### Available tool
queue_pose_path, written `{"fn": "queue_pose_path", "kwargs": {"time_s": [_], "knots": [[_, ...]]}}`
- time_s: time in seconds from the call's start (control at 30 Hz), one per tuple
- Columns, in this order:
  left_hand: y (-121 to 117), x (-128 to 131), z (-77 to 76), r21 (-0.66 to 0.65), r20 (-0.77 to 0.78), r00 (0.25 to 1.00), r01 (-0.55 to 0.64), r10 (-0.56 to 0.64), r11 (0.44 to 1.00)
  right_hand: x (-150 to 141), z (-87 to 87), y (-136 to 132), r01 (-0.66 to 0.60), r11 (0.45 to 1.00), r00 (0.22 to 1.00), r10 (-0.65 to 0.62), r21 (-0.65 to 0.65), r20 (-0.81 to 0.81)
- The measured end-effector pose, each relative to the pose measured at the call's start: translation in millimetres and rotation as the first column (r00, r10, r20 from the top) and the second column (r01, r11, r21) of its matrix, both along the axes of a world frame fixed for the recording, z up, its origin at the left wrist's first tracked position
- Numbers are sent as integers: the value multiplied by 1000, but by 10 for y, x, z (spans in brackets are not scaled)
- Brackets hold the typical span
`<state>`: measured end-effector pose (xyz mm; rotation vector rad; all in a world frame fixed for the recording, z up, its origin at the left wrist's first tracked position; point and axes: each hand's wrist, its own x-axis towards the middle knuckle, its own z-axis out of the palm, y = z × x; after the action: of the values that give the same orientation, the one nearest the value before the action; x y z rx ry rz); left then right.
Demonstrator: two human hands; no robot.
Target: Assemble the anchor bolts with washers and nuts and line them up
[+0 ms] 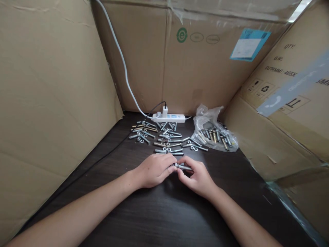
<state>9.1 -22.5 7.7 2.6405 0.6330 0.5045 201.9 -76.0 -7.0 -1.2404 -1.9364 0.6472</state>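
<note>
Between my two hands, just above the dark table, is a silver expansion bolt (184,167) lying sideways, with a nut (176,165) at its left end. My left hand (156,170) is closed, thumb and fingers pinching the nut end. From the other side, my right hand (197,175) grips the bolt's sleeve with thumb and forefinger. Right behind my hands lie loose bolts and sleeves (169,140) in rows, with nuts and washers (166,149) among them. Another cluster of bolt parts (144,132) is spread to the left.
A white power strip (177,118) with a plugged-in charger sits at the back. At the back right, a clear plastic bag (205,120) holds several bolts. A black cable (102,159) crosses the table's left side. Cardboard walls (138,68) enclose the table on three sides.
</note>
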Motion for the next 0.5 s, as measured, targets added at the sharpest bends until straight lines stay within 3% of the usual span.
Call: {"fn": "queue_pose_path", "kwargs": {"time_s": [0.3, 0.5], "knots": [[20, -10, -21, 32, -54, 998, 26, -25, 999, 1, 25, -6, -65, 998, 998, 65, -1, -5], [-1, -34, 8, 21, 45, 999, 15, -16, 1000, -2, 27, -14, -50, 999, 998, 51, 8, -27]]}}
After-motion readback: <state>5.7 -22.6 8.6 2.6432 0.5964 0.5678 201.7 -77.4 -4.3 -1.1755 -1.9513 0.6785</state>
